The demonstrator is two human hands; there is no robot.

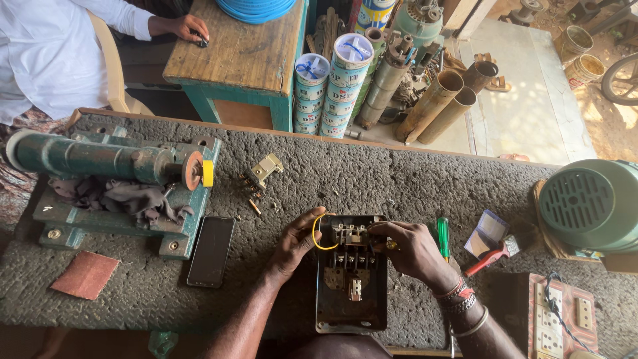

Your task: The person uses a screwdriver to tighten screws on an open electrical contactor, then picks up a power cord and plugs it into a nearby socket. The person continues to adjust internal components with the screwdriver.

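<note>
Switch box [351, 292] on rough grey bench [412, 179] (open-air workshop), left hand [292, 242] pinching yellow wire [318, 233], right hand [412, 249] gripping terminals [350, 234]

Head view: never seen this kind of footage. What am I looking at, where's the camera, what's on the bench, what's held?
There is no machine here: a person works with two bare hands, and the one camera sits on their head, looking down at a rough grey workbench.

In the middle lies an open dark metal switch box with terminals inside. The left hand rests on the box's left edge, at a yellow wire loop. The right hand is on the box's right side, its fingers at the terminals; whether it pinches anything is too small to tell.

Around it: a green screwdriver, red-handled pliers, a black phone, a green cylindrical machine part on a stand, a green motor housing and a small brass fitting.

Top left, another person in a white sleeve sits at a wooden table.
</note>
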